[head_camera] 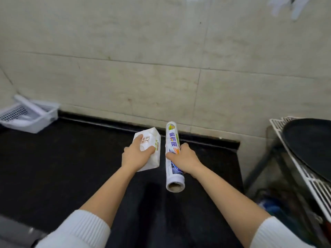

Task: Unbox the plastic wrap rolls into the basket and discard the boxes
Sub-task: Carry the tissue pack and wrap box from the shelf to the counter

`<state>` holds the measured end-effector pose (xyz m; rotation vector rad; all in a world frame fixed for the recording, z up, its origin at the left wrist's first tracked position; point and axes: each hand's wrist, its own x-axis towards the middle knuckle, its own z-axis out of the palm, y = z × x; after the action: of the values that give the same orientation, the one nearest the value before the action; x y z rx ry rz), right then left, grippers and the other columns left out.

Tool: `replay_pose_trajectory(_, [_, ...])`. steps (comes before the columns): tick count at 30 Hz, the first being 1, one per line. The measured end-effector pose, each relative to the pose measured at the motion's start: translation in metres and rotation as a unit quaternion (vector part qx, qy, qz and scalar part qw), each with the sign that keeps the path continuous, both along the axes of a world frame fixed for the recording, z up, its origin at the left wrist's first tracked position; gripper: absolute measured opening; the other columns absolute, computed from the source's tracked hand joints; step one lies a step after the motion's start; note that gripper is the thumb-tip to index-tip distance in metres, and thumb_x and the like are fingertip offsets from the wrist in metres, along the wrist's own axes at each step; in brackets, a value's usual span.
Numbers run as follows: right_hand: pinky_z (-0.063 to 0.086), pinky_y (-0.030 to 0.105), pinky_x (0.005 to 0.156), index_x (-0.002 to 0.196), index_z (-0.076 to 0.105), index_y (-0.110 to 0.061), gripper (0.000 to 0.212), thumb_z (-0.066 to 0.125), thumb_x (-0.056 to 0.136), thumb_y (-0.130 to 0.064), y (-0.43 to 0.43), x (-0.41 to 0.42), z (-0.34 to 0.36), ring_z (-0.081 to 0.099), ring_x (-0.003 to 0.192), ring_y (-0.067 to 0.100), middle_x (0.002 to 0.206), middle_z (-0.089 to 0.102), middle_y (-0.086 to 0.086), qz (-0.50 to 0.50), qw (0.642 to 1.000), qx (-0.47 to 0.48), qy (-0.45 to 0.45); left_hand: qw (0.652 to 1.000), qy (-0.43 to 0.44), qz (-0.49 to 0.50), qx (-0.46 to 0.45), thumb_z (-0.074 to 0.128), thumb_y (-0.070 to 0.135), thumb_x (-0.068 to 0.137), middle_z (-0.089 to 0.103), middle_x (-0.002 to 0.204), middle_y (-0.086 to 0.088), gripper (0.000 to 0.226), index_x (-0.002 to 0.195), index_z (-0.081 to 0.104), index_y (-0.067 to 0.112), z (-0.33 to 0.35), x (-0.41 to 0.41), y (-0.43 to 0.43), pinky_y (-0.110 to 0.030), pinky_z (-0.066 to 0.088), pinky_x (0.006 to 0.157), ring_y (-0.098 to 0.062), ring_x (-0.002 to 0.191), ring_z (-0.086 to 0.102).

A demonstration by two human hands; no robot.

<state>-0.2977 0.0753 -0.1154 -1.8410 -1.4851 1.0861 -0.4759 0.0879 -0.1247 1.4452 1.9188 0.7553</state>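
Observation:
My left hand [136, 154] grips a white cardboard box [149, 149] with green and orange print, held over the black counter [71, 158]. Just to its right, my right hand [184, 158] is closed around a plastic wrap roll [172, 138] with a printed label, its open cardboard core facing me. Box and roll are apart, side by side. At the far left a white perforated basket [43, 119] sits against the wall with at least one white roll [28, 104] leaning in it.
A tiled wall runs behind the counter. At the right, past the counter's edge, a white wire rack [308, 181] carries a large black pan [311, 144]. A grey object [16, 233] sits at the lower left corner.

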Motion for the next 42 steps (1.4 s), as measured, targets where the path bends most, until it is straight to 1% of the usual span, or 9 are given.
replay_pose_trajectory(4, [0.052,0.036,0.075,0.108,0.041,-0.015,0.049,0.066,0.077,-0.042,-0.016,-0.070,-0.063,0.065,0.097,0.028,0.114,0.064,0.009,-0.003,0.998,-0.043,-0.042,0.996,0.042,0.042,-0.065,0.057,0.055,0.075,0.042,0.127,-0.016,0.077,0.141,0.019,0.049,-0.057,-0.069,-0.014,-0.047,0.044,0.093,-0.037,0.114,0.042])
replay_pose_trajectory(8, [0.049,0.035,0.070,0.106,0.035,-0.017,0.046,0.062,0.079,-0.042,-0.032,-0.111,-0.105,0.064,0.093,0.029,0.111,0.064,0.009,0.005,0.994,-0.061,-0.096,0.990,0.104,0.061,-0.074,0.059,0.054,0.077,0.036,0.129,-0.015,0.077,0.142,0.018,0.049,-0.091,-0.100,-0.030,-0.053,0.041,0.094,-0.036,0.117,0.036])
replay_pose_trajectory(19, [0.052,0.039,0.076,0.139,0.020,-0.013,0.071,0.056,0.087,-0.045,-0.055,-0.152,-0.155,0.061,0.099,0.030,0.119,0.050,0.013,0.008,0.982,-0.057,-0.182,0.979,0.177,0.029,-0.097,0.056,0.059,0.074,0.032,0.126,-0.009,0.082,0.143,0.012,0.049,-0.142,-0.121,-0.047,-0.051,0.039,0.089,-0.029,0.113,0.034])
replay_pose_trajectory(21, [0.051,0.039,0.076,0.138,0.021,-0.015,0.073,0.058,0.085,-0.050,-0.055,-0.152,-0.155,0.061,0.100,0.028,0.120,0.050,0.011,0.009,0.982,-0.069,-0.178,0.975,0.189,0.019,-0.115,0.052,0.062,0.075,0.030,0.133,-0.012,0.081,0.143,0.011,0.048,-0.141,-0.120,-0.044,-0.053,0.035,0.095,-0.031,0.120,0.031])
replay_pose_trajectory(23, [0.052,0.039,0.076,0.137,0.023,-0.016,0.078,0.058,0.082,-0.059,-0.053,-0.145,-0.151,0.061,0.100,0.026,0.120,0.052,0.009,0.007,0.983,-0.076,-0.167,0.970,0.207,0.013,-0.128,0.045,0.066,0.078,0.019,0.149,-0.021,0.076,0.144,0.016,0.041,-0.135,-0.117,-0.037,-0.057,0.024,0.104,-0.035,0.137,0.015])
replay_pose_trajectory(25, [0.052,0.041,0.080,0.140,0.023,-0.013,0.082,0.055,0.081,-0.062,-0.048,-0.130,-0.142,0.061,0.104,0.027,0.126,0.052,0.010,-0.010,0.986,-0.068,-0.152,0.969,0.221,0.006,-0.106,0.041,0.062,0.083,0.008,0.155,-0.026,0.068,0.141,0.028,0.029,-0.124,-0.109,-0.024,-0.056,0.014,0.111,-0.036,0.144,-0.003])
replay_pose_trajectory(27, [0.049,0.041,0.086,0.142,0.025,-0.011,0.080,0.053,0.085,-0.059,-0.043,-0.108,-0.129,0.058,0.114,0.030,0.136,0.049,0.013,-0.036,0.989,-0.043,-0.139,0.973,0.219,-0.022,-0.068,0.043,0.055,0.087,0.009,0.156,-0.025,0.064,0.140,0.033,0.022,-0.107,-0.093,-0.009,-0.054,0.012,0.113,-0.036,0.145,-0.005])
replay_pose_trajectory(36, [0.049,0.041,0.092,0.142,0.031,-0.015,0.067,0.050,0.090,-0.053,-0.050,0.061,-0.026,0.055,0.119,0.027,0.143,0.042,0.008,-0.133,0.963,0.073,-0.224,0.962,0.143,-0.225,0.056,0.044,0.041,0.092,0.019,0.156,-0.019,0.056,0.141,0.034,0.016,-0.008,0.092,0.013,-0.051,0.025,0.111,-0.036,0.144,0.009])
replay_pose_trajectory(42, [0.045,0.040,0.091,0.132,0.042,-0.012,0.056,0.054,0.089,-0.046,-0.084,0.208,0.054,0.053,0.116,0.030,0.130,0.050,0.010,-0.179,0.925,0.158,-0.295,0.931,0.091,-0.319,0.155,0.045,0.037,0.092,0.047,0.137,-0.016,0.047,0.133,0.045,0.014,0.059,0.237,-0.016,-0.045,0.035,0.104,-0.035,0.127,0.036])
